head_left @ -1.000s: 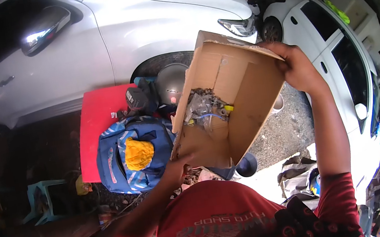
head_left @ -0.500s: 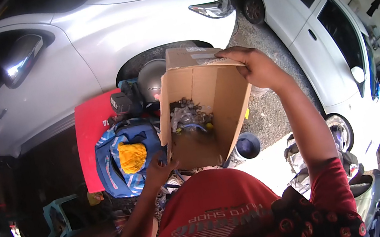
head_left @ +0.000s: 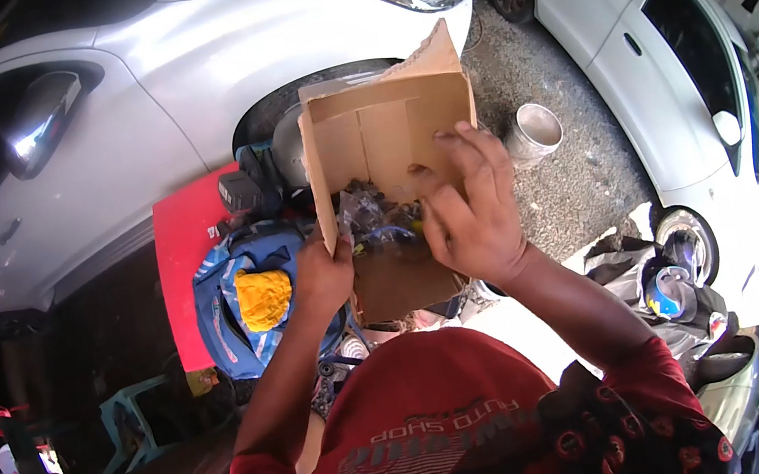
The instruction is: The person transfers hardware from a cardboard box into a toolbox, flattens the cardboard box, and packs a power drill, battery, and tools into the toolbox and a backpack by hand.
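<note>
In front of me an open cardboard box [head_left: 390,123] is tilted toward me, one torn flap standing up at its far right corner. My left hand [head_left: 322,269] grips the box's left wall, thumb on the inside. My right hand [head_left: 476,210] is over the right part of the box opening with its fingers spread, holding nothing that I can see. At the bottom lies a heap of small dark parts [head_left: 356,192] with a clear plastic bag [head_left: 365,214] and a bit of blue among them. My right hand hides part of the inside.
Left of the box, a blue backpack [head_left: 227,340] with a yellow cloth [head_left: 263,298] rests on a red surface [head_left: 179,222]. A white bucket [head_left: 535,130] stands to the right. Silver car [head_left: 169,81] ahead; white car [head_left: 605,45] at right.
My right hand has let go of the box's far right edge and come down over its opening. My left hand has moved up the left wall. The box has shifted.
</note>
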`<state>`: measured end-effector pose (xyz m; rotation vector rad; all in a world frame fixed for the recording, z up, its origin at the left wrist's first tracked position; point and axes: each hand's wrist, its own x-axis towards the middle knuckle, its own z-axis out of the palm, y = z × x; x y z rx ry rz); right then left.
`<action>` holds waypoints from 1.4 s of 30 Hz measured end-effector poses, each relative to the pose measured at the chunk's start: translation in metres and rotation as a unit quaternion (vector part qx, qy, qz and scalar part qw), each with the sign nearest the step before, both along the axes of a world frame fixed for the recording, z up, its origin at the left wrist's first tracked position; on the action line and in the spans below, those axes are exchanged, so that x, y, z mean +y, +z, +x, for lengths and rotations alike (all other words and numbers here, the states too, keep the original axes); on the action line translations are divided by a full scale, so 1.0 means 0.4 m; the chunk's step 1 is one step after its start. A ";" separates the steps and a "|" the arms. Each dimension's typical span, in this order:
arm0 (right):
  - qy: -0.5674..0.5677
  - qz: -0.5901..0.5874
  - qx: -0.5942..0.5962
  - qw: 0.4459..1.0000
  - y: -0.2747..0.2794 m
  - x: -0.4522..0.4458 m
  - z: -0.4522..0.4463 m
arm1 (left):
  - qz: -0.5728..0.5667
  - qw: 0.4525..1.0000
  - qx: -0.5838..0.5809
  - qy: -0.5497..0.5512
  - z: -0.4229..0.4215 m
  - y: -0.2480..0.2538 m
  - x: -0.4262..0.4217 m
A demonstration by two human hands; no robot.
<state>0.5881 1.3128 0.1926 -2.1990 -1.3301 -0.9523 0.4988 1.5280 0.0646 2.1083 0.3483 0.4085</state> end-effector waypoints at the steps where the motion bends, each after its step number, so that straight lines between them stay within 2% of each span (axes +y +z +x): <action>1: 0.039 -0.032 0.026 0.998 -0.068 0.005 -0.008 | 0.006 1.000 0.016 0.002 -0.001 0.007 -0.007; 2: 0.052 -0.085 0.175 0.980 -0.140 0.025 0.007 | 0.012 0.999 0.030 0.003 -0.003 0.011 -0.012; 3: 0.063 -0.134 0.318 0.937 -0.208 0.052 0.025 | 0.017 0.999 0.032 0.000 -0.004 0.009 -0.012; 6: 0.019 -0.091 0.332 0.939 -0.322 0.138 0.068 | 0.037 0.998 0.041 -0.014 -0.001 -0.005 -0.023; 7: 0.015 -0.085 0.332 0.939 -0.366 0.166 0.090 | 0.054 0.998 0.016 -0.011 -0.008 -0.010 -0.035; 10: 0.066 -0.119 0.227 0.964 -0.444 0.201 0.110 | 0.084 0.996 -0.006 -0.017 -0.032 -0.025 -0.056; 12: 0.060 -0.219 0.264 0.937 -0.446 0.193 0.103 | -0.007 0.999 0.018 0.044 -0.039 -0.045 -0.056; 15: 0.077 -0.259 0.277 0.922 -0.431 0.143 0.013 | 0.005 0.998 0.002 0.060 -0.043 -0.072 -0.050; 19: 0.041 -0.269 0.266 0.925 -0.464 0.088 -0.073 | 0.010 0.996 -0.003 0.085 -0.052 -0.063 -0.061; 22: 0.015 -0.259 0.283 0.923 -0.406 0.121 -0.019 | 0.009 0.997 0.016 0.079 -0.057 -0.055 -0.068; 24: 0.087 -0.156 0.237 0.955 -0.390 0.171 0.042 | 0.029 0.999 -0.001 0.044 -0.059 -0.042 -0.077; 25: 0.083 -0.155 0.240 0.955 -0.411 0.187 0.066 | 0.029 0.999 0.001 0.040 -0.060 -0.043 -0.083; 27: 0.098 -0.114 0.146 0.978 -0.476 0.211 0.102 | 0.028 0.999 -0.006 0.041 -0.061 -0.046 -0.090; 28: 0.097 -0.112 0.146 0.978 -0.496 0.204 0.097 | 0.030 0.999 -0.006 0.039 -0.061 -0.051 -0.087; 30: 0.098 -0.204 0.246 0.943 -0.512 0.169 0.057 | -0.004 0.997 -0.010 0.080 -0.061 -0.065 -0.078; 31: 0.099 -0.206 0.247 0.942 -0.517 0.148 0.037 | -0.007 0.997 -0.008 0.082 -0.062 -0.069 -0.074; 33: 0.119 -0.244 0.326 0.905 -0.489 0.110 0.000 | -0.059 0.993 0.055 0.089 -0.070 -0.070 -0.066; 37: 0.065 -0.301 0.327 0.893 -0.399 0.112 0.005 | -0.014 0.996 0.033 0.078 -0.078 -0.058 -0.077; 39: 0.110 -0.155 0.210 0.959 -0.412 0.140 0.042 | 0.022 0.998 0.028 0.060 -0.075 -0.039 -0.091; 42: 0.084 -0.195 0.185 0.960 -0.472 0.172 0.047 | 0.049 0.997 -0.021 0.053 -0.067 -0.053 -0.099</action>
